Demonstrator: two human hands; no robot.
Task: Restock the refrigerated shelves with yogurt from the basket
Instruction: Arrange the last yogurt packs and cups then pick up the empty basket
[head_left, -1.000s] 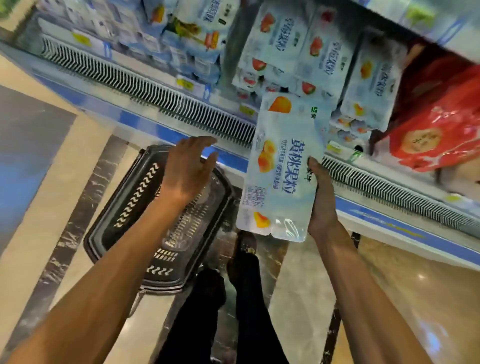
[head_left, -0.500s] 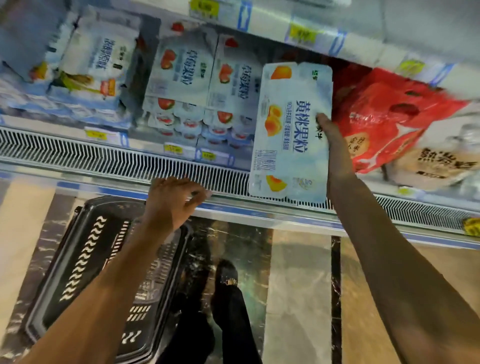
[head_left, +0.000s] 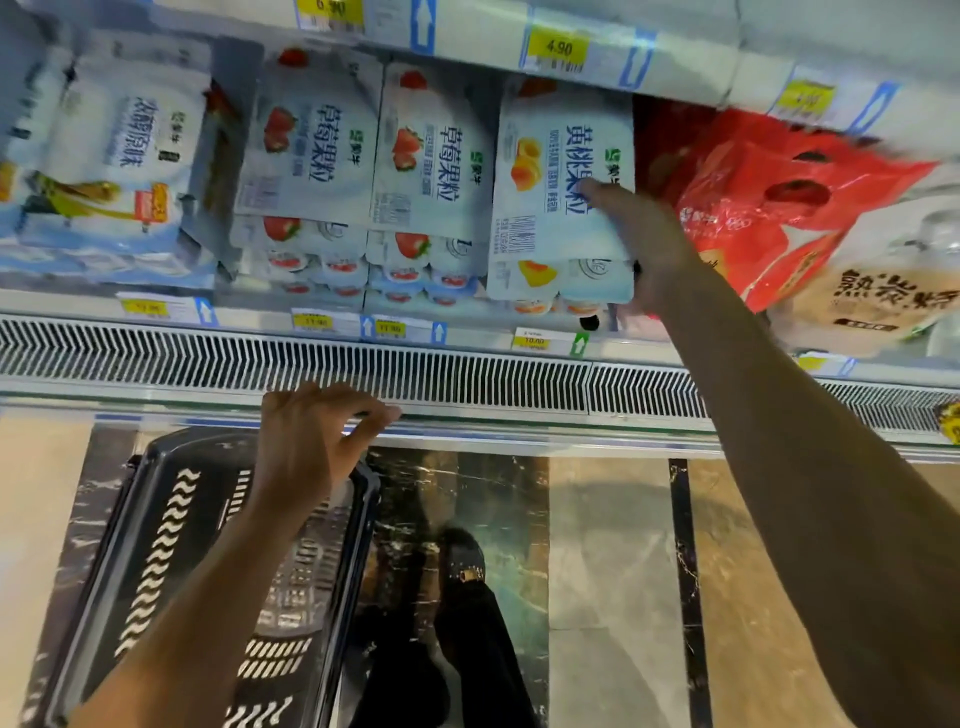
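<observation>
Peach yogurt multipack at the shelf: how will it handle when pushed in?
Likely fairly stiff: the peach yogurt multipack looks flat though the right hand holds one edge. Probably slippery: glossy wrap. Stood on end, it may tip forward.

You can read 4.90 on yellow price tag (head_left: 558, 48), upper shelf edge (head_left: 467, 44). 黄桃果粒 on peach yogurt pack (head_left: 550, 171). 草莓果粒 on both strawberry packs (head_left: 322, 150). 浓醇原味 on far-left pack (head_left: 130, 135). Lower price tags (head_left: 532, 340) too blurred for you; beige bag (head_left: 878, 296) lettering unclear.

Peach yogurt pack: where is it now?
Head view, right of centre: the peach yogurt pack is on the shelf between the strawberry yogurt packs and a red bag, the right hand holding its right edge.
</observation>
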